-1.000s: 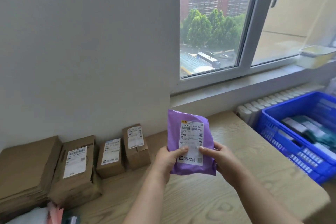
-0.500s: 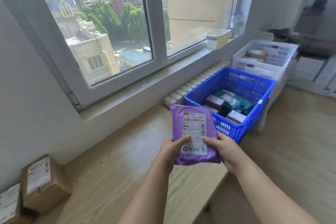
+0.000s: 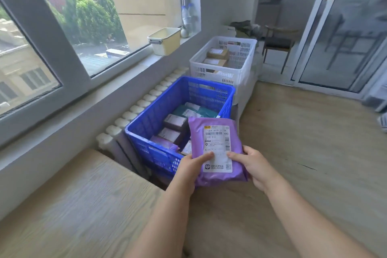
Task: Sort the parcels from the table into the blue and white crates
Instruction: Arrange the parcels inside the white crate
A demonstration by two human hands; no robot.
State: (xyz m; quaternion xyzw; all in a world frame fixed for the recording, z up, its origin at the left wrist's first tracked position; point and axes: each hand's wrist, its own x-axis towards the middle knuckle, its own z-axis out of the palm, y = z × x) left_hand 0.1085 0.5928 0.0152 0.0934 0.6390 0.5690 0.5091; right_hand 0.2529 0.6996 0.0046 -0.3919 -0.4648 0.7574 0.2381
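At your lower left lies the pale wood-grain table top point(image 3: 73, 205), and its right edge meets the wood-look floor point(image 3: 303, 142). Above it a large grey-framed window point(image 3: 41, 37) runs along the wall, with a white ribbed radiator point(image 3: 134, 109) under the sill. On the sill stand a cream plastic tub point(image 3: 165, 41) and, further along, two clear bottles point(image 3: 189, 16). Beside the radiator sits the blue plastic lattice crate point(image 3: 146, 132), holding several soft parcels. Just behind it is the white plastic lattice crate point(image 3: 209, 71), with brown cardboard boxes inside. Further right are a dark wooden chair point(image 3: 278, 44) and a glass sliding door point(image 3: 345, 37). You hold the purple plastic mailer parcel point(image 3: 196, 136) in the air, upright, in front of the blue crate's near right corner. It is glossy and slightly puffed, and its white printed label with barcodes faces you. Your left hand point(image 3: 191, 165) grips its lower left edge, thumb pressed on the label. Your right hand point(image 3: 255, 165) clasps the lower right edge, thumb on the label and fingers curled behind.
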